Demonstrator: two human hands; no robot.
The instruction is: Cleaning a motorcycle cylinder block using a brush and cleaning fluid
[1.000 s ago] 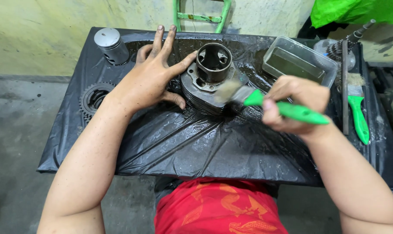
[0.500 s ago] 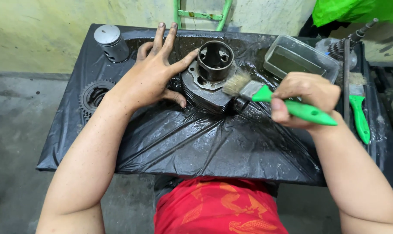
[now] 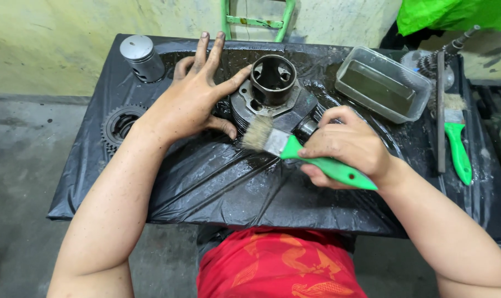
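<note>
A dark, greasy engine cylinder (image 3: 272, 88) stands on black plastic sheeting (image 3: 234, 182) that covers a small table. My left hand (image 3: 198, 96) lies flat against the cylinder's left side, fingers spread, steadying it. My right hand (image 3: 347, 146) grips a green-handled paintbrush (image 3: 294, 149). Its pale bristles touch the cylinder's lower front edge.
A silver piston (image 3: 141, 57) stands at the back left and a toothed gear (image 3: 118, 124) lies on the left. A clear plastic tub (image 3: 383, 83) of dark liquid sits at the back right. Beside it lie a second green brush (image 3: 457, 146), a metal rod (image 3: 441, 110) and a geared shaft (image 3: 435, 60).
My right hand has moved the brush left and down along the cylinder's front. The left hand has kept its place on the cylinder.
</note>
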